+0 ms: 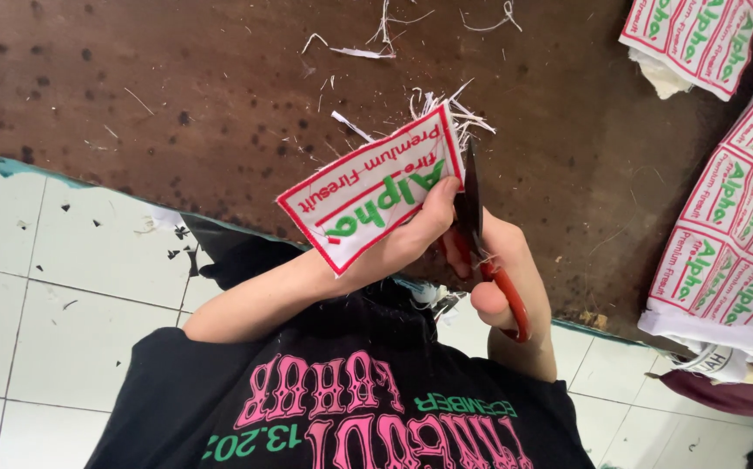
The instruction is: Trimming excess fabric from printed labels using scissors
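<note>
Over brown table (177, 78), left hand (411, 239) holds patch (368, 195), right hand (502, 278) scissors (481, 243)

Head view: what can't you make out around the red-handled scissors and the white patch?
- Red-handled scissors: the right hand wraps the handles, so its grip is mostly hidden.
- White rectangular cloth patch with red border: its near end is covered by the left hand.
- Uncut sheet of patches: cut off by the right edge.
- White trimmings: too small to count.
</note>
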